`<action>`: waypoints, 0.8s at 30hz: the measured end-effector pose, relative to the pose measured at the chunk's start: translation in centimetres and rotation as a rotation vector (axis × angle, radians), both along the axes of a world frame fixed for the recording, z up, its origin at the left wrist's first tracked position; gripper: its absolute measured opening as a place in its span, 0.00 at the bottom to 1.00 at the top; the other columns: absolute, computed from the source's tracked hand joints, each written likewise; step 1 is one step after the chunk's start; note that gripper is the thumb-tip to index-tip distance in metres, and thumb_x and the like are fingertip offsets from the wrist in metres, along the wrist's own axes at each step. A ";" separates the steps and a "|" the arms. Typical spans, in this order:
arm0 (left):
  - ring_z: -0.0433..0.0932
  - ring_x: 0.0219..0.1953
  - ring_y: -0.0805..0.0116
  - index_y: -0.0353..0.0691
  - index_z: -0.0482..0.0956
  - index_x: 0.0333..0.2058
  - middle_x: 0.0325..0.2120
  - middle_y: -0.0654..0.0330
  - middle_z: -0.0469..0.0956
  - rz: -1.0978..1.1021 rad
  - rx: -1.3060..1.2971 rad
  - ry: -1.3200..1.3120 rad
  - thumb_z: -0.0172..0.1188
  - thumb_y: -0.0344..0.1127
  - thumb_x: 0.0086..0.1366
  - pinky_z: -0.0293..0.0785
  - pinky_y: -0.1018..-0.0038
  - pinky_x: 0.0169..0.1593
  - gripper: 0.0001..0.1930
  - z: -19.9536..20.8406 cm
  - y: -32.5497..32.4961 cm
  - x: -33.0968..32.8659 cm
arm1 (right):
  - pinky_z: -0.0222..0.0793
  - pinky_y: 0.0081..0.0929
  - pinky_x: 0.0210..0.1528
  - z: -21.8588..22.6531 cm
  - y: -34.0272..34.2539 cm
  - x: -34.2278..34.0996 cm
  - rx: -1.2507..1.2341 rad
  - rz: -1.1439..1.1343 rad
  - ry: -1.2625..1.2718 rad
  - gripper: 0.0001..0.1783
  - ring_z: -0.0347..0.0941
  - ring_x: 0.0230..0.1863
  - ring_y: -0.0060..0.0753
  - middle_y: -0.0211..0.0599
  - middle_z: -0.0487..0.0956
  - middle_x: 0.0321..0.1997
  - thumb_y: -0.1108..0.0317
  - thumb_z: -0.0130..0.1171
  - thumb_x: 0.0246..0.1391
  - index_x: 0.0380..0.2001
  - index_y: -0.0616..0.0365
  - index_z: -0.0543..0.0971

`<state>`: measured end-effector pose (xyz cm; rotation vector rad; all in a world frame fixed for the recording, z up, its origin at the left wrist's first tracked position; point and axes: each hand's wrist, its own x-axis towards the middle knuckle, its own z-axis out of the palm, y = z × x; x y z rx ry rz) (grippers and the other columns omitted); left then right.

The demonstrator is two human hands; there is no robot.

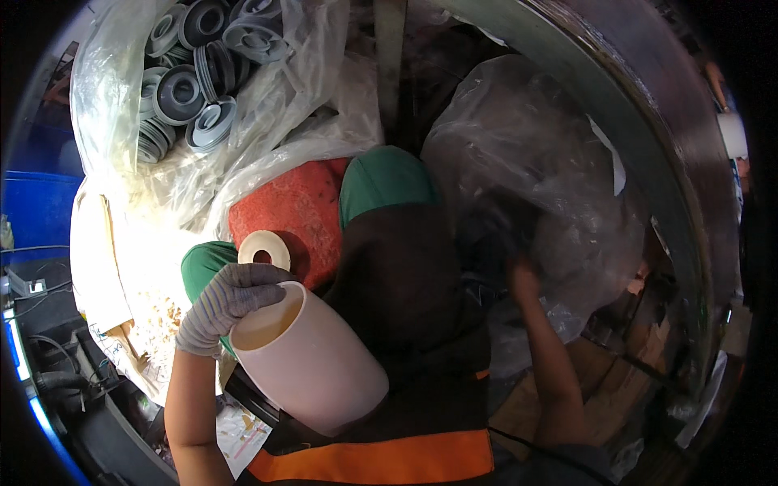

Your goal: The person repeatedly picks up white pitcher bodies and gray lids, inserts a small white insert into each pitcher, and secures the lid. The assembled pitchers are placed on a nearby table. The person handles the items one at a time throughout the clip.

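Observation:
My left hand [229, 301], in a pale striped knit glove, grips the rim of a white, bucket-like plastic container [320, 368]. The container lies tilted over my lap, its open mouth toward the upper left. Just beyond that hand, a cream-coloured ring [276, 245], like a roll of tape, rests against a red cushion-like block [279, 206]. My right hand [512, 231] reaches into a clear plastic bag [567, 154] on the right. Motion and shadow smear its fingers, and dark things around it are hard to make out.
Another clear bag [304, 93] at the upper left holds several grey, round plastic parts [180, 93]. A curved metal rim [681, 154] arches along the right. Brown cardboard [596, 373] lies under my right forearm. Small pale scraps [162, 324] lie left of my gloved hand.

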<state>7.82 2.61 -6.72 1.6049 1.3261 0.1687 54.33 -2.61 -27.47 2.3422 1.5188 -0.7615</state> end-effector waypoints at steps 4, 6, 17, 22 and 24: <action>0.77 0.45 0.68 0.33 0.81 0.38 0.46 0.54 0.77 0.189 -0.281 -0.324 0.51 0.24 0.58 0.72 0.77 0.49 0.12 -2.4 -0.7 -0.8 | 0.67 0.36 0.51 3.2 -5.4 0.9 0.554 -0.181 0.332 0.21 0.71 0.49 0.46 0.55 0.74 0.46 0.63 0.51 0.58 0.49 0.68 0.68; 0.76 0.46 0.70 0.30 0.77 0.44 0.47 0.55 0.76 0.169 -0.281 -0.407 0.49 0.24 0.60 0.71 0.78 0.51 0.15 -3.3 -0.8 -0.9 | 0.66 0.34 0.52 4.5 -8.1 0.5 0.735 -0.246 0.555 0.24 0.69 0.52 0.42 0.51 0.71 0.49 0.63 0.53 0.57 0.52 0.68 0.65; 0.75 0.48 0.67 0.34 0.73 0.45 0.42 0.57 0.77 0.702 -0.673 -1.177 0.52 0.41 0.66 0.72 0.71 0.52 0.16 -2.8 -3.7 1.5 | 0.67 0.17 0.36 23.4 0.7 -16.5 0.757 0.210 1.200 0.28 0.68 0.32 0.17 0.35 0.73 0.39 0.66 0.53 0.58 0.60 0.64 0.63; 0.75 0.49 0.67 0.34 0.72 0.47 0.43 0.56 0.76 0.705 -0.645 -1.271 0.53 0.42 0.65 0.71 0.71 0.52 0.18 -4.6 -4.6 0.8 | 0.58 0.12 0.20 25.5 5.4 -21.3 0.137 0.028 1.334 0.23 0.64 0.20 0.12 0.29 0.75 0.27 0.63 0.49 0.62 0.57 0.63 0.69; 0.74 0.49 0.67 0.34 0.72 0.47 0.44 0.56 0.76 0.701 -0.628 -1.290 0.53 0.43 0.65 0.71 0.71 0.53 0.18 -5.1 -4.9 0.6 | 0.59 0.12 0.19 25.4 6.1 -22.1 -0.004 0.053 1.305 0.23 0.64 0.20 0.12 0.30 0.75 0.28 0.63 0.49 0.62 0.56 0.63 0.69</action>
